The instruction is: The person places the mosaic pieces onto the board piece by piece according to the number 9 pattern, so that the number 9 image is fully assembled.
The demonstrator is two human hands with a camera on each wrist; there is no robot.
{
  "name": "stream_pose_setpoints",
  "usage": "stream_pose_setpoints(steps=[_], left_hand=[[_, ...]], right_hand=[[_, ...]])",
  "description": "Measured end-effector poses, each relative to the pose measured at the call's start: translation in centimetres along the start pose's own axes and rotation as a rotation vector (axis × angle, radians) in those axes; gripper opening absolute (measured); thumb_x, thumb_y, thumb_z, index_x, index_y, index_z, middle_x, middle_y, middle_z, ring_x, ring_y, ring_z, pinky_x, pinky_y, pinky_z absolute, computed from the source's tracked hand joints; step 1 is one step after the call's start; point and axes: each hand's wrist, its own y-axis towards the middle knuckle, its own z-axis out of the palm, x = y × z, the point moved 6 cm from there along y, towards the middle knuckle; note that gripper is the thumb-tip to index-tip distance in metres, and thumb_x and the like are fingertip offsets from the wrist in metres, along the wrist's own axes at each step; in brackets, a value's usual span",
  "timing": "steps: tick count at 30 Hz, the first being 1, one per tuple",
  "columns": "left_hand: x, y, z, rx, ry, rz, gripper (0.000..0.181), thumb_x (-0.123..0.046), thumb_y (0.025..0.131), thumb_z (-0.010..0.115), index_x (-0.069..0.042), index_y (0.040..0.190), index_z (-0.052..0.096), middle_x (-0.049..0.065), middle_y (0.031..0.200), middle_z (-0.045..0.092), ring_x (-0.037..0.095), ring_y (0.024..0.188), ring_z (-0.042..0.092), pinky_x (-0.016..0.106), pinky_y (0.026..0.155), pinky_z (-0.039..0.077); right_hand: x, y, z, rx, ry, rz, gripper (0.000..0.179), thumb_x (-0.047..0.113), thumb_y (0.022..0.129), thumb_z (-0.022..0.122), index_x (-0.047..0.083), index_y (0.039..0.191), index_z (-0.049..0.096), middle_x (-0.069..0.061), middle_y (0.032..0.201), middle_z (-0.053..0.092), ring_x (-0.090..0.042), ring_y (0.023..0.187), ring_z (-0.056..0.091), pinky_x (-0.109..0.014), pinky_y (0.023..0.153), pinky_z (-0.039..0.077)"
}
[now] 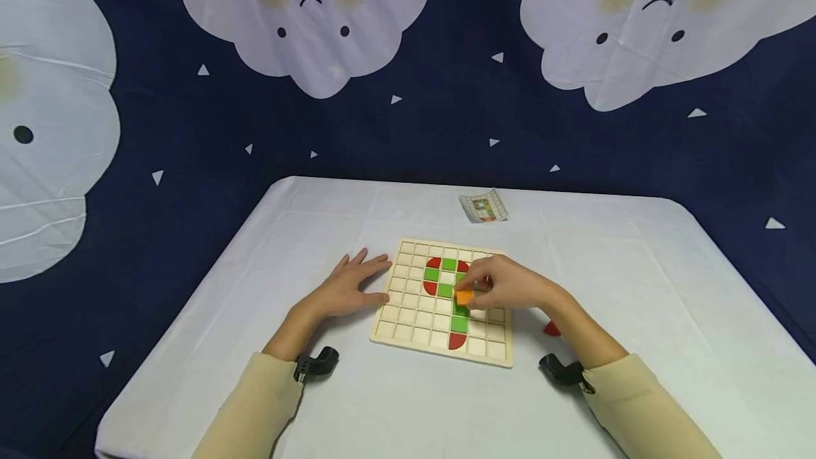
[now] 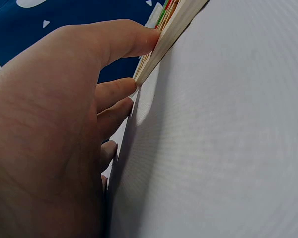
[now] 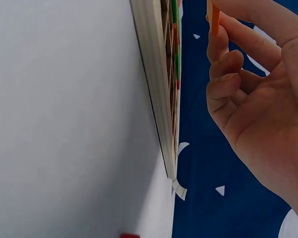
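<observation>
A square wooden grid board lies on the table, with green square tiles and red quarter-round tiles set in some of its cells. My right hand pinches an orange tile between thumb and fingertips over the board's right half. In the right wrist view, the orange tile stands on edge in that pinch, apart from the board. On the other side, my left hand has its fingers spread, and its thumb and fingertips touch the board's left edge. Some cells are hidden behind the right hand.
A small printed card with a coloured grid pattern sits beyond the board. One loose red piece lies on the white-covered table, partly hidden by the right forearm. A dark blue cloth with cloud prints hangs behind the table.
</observation>
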Motion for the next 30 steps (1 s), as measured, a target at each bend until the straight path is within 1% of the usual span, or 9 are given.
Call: stream_pose_setpoints(steps=[5,11,14,19,25,30], left_hand=[[0.1,-0.1,0.0,-0.009,0.001,-0.001,0.071,-0.051,0.084,0.064,-0.023,0.146,0.044,-0.006,0.153,0.032,0.025,0.145,0.008,0.047,0.115,0.000],[0.2,0.0,0.1,-0.006,0.002,-0.006,0.071,-0.052,0.084,0.064,-0.024,0.146,0.043,-0.006,0.153,0.032,0.024,0.145,0.008,0.046,0.115,-0.001],[0.2,0.0,0.1,-0.003,0.001,-0.005,0.071,-0.052,0.084,0.064,-0.024,0.146,0.043,-0.006,0.153,0.031,0.024,0.145,0.008,0.046,0.115,0.000],[0.2,0.0,0.1,-0.006,-0.003,-0.001,0.071,-0.052,0.085,0.064,-0.023,0.146,0.044,-0.005,0.153,0.032,0.025,0.145,0.009,0.047,0.115,0.000],[0.1,-0.1,0.0,-0.005,0.002,0.000,0.070,-0.052,0.085,0.063,-0.023,0.146,0.043,-0.006,0.153,0.032,0.025,0.145,0.009,0.048,0.115,0.000],[-0.2,-0.1,0.0,-0.001,0.004,0.002,0.070,-0.051,0.085,0.063,-0.022,0.146,0.044,-0.005,0.153,0.032,0.026,0.145,0.009,0.048,0.115,0.001]], right_hand=[[0.1,0.2,0.5,-0.002,-0.014,-0.003,0.029,0.024,0.080,0.078,0.018,0.108,0.075,0.006,0.088,0.063,-0.015,0.074,0.051,-0.028,0.062,0.042],[0.8,0.3,1.1,-0.017,-0.025,0.006,0.028,0.024,0.080,0.077,0.017,0.107,0.075,0.010,0.093,0.065,-0.015,0.078,0.055,-0.028,0.066,0.048],[1.4,0.5,1.4,-0.018,-0.035,-0.008,0.026,0.023,0.081,0.077,0.018,0.107,0.075,0.011,0.089,0.064,-0.015,0.076,0.055,-0.027,0.063,0.048],[2.2,0.8,2.1,-0.021,-0.064,-0.034,0.027,0.023,0.081,0.077,0.019,0.107,0.075,0.008,0.081,0.061,-0.011,0.069,0.052,-0.026,0.060,0.046],[2.7,1.0,2.9,-0.023,-0.069,0.010,0.029,0.027,0.080,0.078,0.019,0.108,0.075,0.009,0.082,0.062,-0.009,0.070,0.051,-0.027,0.061,0.045],[2.8,1.1,3.7,0.011,-0.082,0.034,0.029,0.030,0.080,0.078,0.021,0.107,0.075,0.009,0.083,0.062,-0.008,0.070,0.052,-0.027,0.061,0.046]])
